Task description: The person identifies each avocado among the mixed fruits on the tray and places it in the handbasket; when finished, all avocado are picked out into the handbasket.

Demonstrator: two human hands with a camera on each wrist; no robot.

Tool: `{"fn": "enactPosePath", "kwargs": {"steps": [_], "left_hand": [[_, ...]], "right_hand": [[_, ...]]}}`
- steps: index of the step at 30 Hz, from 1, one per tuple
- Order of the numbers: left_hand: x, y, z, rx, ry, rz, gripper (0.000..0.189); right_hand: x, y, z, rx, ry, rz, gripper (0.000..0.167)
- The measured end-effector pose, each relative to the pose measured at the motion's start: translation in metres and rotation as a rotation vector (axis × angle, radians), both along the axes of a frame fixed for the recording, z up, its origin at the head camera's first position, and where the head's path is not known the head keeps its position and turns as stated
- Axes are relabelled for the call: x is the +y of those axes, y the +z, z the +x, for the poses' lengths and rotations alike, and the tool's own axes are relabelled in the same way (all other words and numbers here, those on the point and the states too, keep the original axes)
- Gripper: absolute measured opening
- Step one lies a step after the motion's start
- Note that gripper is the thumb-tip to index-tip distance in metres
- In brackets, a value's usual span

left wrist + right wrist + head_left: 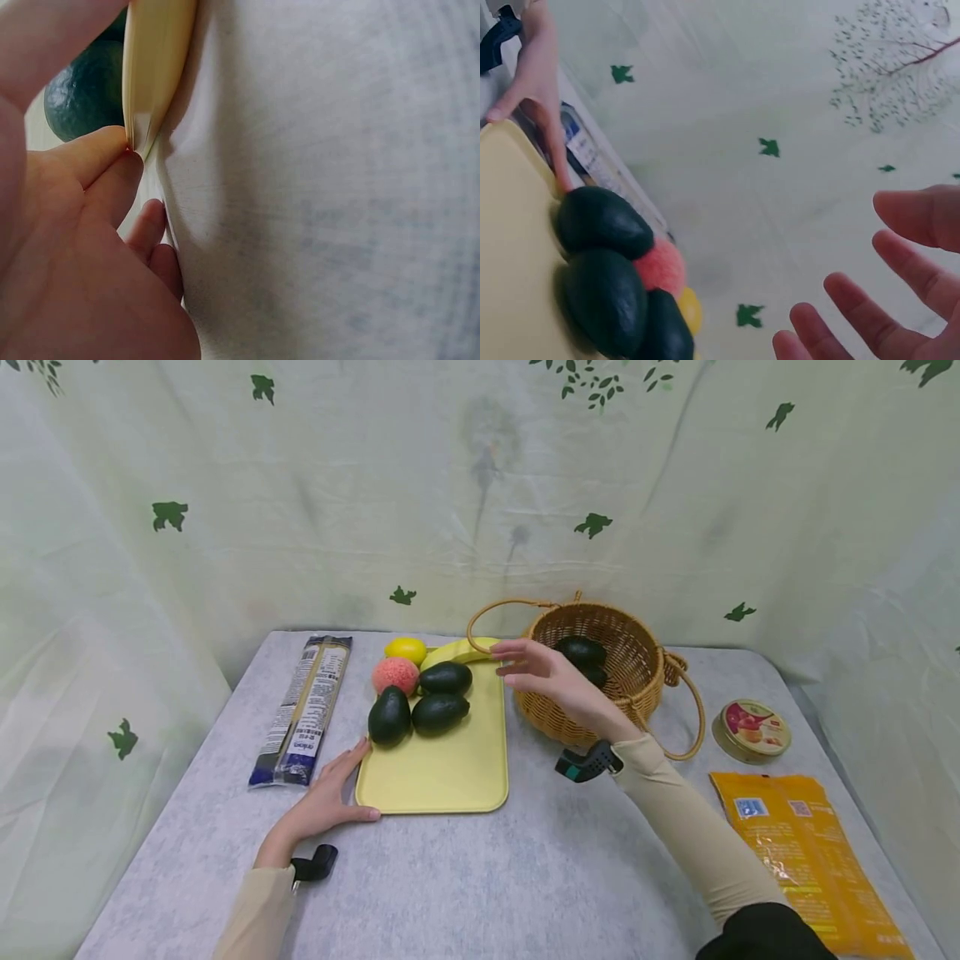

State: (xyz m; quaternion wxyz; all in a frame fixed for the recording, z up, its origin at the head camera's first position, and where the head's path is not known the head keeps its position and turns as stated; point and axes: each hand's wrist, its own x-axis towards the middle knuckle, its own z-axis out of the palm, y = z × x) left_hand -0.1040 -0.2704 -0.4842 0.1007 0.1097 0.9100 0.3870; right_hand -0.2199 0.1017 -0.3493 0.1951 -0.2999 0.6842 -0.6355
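A yellow tray point(442, 781) bears several dark avocados point(441, 714), a pink round fruit point(395, 676), a yellow lemon point(405, 650) and a banana point(468, 649). My left hand point(330, 797) rests at the tray's near left corner, thumb on the front edge and straight fingers along the left side. In the left wrist view its fingertips point(112, 142) touch the tray's rim. My right hand point(551, 681) is in the air between tray and wicker basket point(637, 664), fingers spread and holding nothing; the right wrist view shows the same. Dark avocados point(581, 652) lie inside the basket.
Left of the tray lies a long blue-and-gold packet point(303, 710). A round tin point(752, 731) and an orange bag point(810, 852) are on the right. The basket's loop handles point(701, 727) stick out on both sides. A pale curtain point(480, 510) hangs behind the table.
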Motion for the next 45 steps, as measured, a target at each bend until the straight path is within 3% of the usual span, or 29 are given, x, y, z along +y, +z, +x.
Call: {"fn": "enactPosePath", "kwargs": {"steps": [8, 19, 28, 32, 36, 39, 45], "left_hand": [[0.001, 0.0, 0.0, -0.002, 0.002, 0.003, 0.111], [0.0, 0.001, -0.001, -0.014, 0.011, -0.006, 0.112], [0.0, 0.001, -0.001, -0.012, 0.008, -0.006, 0.112], [-0.001, 0.001, 0.0, -0.009, 0.007, -0.002, 0.112], [0.0, 0.001, 0.0, -0.008, 0.007, -0.001, 0.111], [0.0, 0.0, 0.0, -0.007, 0.006, -0.001, 0.111], [0.001, 0.0, 0.0, -0.008, 0.009, 0.003, 0.111]], "right_hand": [[-0.039, -0.021, -0.003, 0.028, 0.111, 0.02, 0.048], [-0.075, -0.053, -0.024, 0.181, 0.206, 0.157, 0.05], [-0.09, -0.068, -0.037, 0.279, 0.246, 0.26, 0.048], [-0.095, -0.074, -0.041, 0.347, 0.288, 0.337, 0.049], [-0.099, -0.075, -0.043, 0.473, 0.319, 0.449, 0.05], [-0.102, -0.077, -0.042, 0.548, 0.318, 0.536, 0.048], [-0.103, -0.081, -0.037, 0.612, 0.279, 0.671, 0.043]]}}
